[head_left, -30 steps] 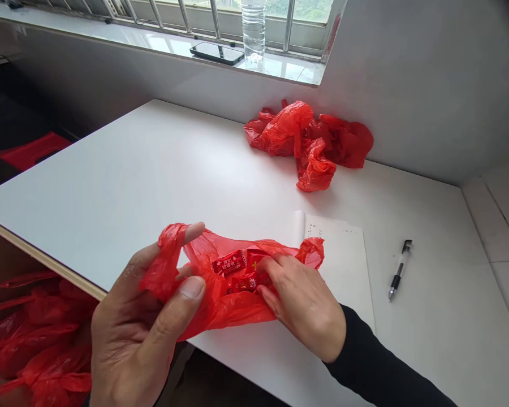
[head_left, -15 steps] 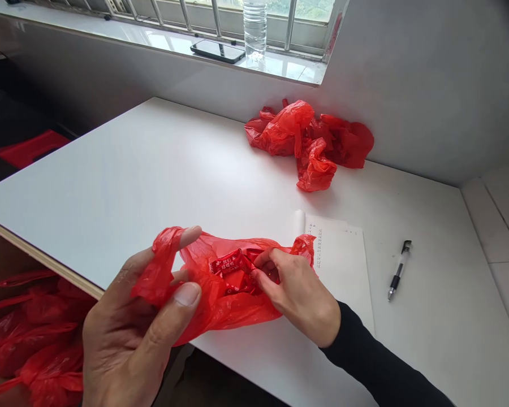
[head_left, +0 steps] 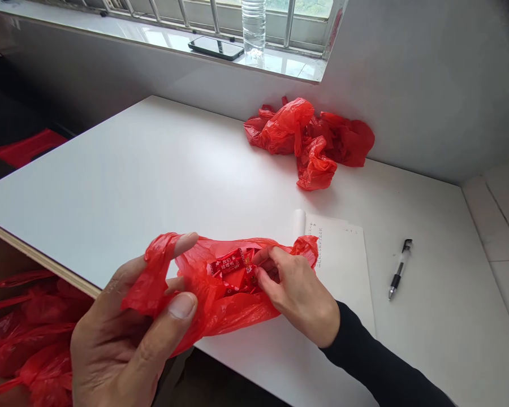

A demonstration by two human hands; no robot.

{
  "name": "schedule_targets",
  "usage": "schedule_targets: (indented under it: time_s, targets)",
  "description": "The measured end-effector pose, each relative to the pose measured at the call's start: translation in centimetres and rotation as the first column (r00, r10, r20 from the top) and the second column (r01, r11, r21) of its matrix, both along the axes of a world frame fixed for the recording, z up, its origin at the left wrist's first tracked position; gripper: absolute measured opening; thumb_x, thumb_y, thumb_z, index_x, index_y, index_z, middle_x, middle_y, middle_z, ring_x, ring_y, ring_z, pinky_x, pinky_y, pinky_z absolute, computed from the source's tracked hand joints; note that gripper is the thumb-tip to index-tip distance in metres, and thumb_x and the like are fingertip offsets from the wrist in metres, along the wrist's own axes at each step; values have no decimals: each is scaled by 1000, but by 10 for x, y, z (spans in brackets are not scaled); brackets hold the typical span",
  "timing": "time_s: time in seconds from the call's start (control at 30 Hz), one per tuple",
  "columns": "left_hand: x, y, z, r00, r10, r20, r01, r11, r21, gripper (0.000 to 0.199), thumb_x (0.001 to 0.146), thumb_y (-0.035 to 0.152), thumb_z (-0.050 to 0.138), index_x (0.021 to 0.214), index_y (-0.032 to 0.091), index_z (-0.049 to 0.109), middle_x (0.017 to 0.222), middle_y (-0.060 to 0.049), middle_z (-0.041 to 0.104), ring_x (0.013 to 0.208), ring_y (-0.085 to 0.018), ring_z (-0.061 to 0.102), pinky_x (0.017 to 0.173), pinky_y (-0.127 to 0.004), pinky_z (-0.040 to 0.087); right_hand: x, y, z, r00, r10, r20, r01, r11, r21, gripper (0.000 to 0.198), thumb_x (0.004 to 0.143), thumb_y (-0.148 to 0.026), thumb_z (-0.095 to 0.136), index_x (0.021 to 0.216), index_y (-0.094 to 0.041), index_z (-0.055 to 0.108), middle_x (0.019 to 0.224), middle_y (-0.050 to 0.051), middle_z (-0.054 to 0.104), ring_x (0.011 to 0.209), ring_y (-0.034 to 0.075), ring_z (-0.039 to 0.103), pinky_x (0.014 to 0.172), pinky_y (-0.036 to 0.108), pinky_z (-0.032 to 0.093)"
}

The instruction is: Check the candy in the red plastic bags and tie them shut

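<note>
A thin red plastic bag (head_left: 233, 308) lies opened at the table's front edge, with several small red wrapped candies (head_left: 229, 263) inside. My left hand (head_left: 131, 333) holds the bag's left side, one handle looped over the index finger and the thumb near the plastic. Inside the bag's mouth, my right hand (head_left: 299, 291) pinches a red candy wrapper between thumb and fingers. White printed characters show on the candy beside those fingertips. The right fingertips are partly hidden among the wrappers.
Crumpled red bags (head_left: 292, 135) lie against the wall at the back. A notepad (head_left: 343, 254) with handwriting sits partly under the right arm, a pen (head_left: 401, 268) to its right. Tied red bags (head_left: 34, 339) are low left. A phone (head_left: 216, 48) and bottle (head_left: 253, 31) stand on the sill.
My left hand has shifted slightly left and down, drawing the bag's handle with it. The printed candy has turned a little, so its lettering shows more. My right hand stays almost in place.
</note>
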State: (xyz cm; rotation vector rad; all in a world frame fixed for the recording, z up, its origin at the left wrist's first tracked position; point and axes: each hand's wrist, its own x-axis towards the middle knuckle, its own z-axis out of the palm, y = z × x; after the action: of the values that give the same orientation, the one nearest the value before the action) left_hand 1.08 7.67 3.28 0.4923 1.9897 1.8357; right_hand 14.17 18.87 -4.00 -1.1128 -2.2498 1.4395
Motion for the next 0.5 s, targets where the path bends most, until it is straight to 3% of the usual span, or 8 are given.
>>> schedule_targets:
  time_s: [0.13, 0.2, 0.37, 0.5]
  targets:
    - [1, -1, 0, 1000, -1, -18, 1, 1000, -12, 35, 68, 27, 80, 102, 34, 76, 112, 0, 78, 114, -29, 72, 75, -23, 65, -3, 0, -2, 989, 11, 149, -28, 993, 113, 22, 95, -15, 48, 110, -15, 65, 82, 6, 72, 76, 22, 70, 73, 38, 51]
    - [-1, -2, -3, 1000, -8, -27, 7, 1000, -8, 35, 69, 27, 80, 103, 34, 76, 112, 0, 79, 117, -30, 70, 89, -28, 64, -3, 1, -3, 987, 12, 162, -30, 993, 111, 26, 96, -15, 48, 116, -14, 64, 88, 8, 73, 80, 24, 71, 75, 39, 52]
    - [-6, -4, -8, 997, -50, -59, 53, 997, 54, 38, 69, 28, 83, 105, 33, 77, 107, -3, 80, 114, -33, 71, 77, -28, 67, -1, 6, 2, 1000, -20, -6, 20, 1000, -22, 31, 95, -17, 54, 124, -18, 64, 90, 6, 75, 90, 24, 73, 83, 40, 56]
    - [-1, -1, -2, 1000, 1, -19, -1, 1000, 9, 34, 69, 26, 80, 101, 36, 78, 110, 0, 79, 118, -31, 69, 93, -33, 64, 0, 8, 6, 983, -59, -175, 24, 980, -196, 23, 96, -22, 56, 111, -21, 72, 92, 4, 77, 102, 25, 73, 88, 40, 59]
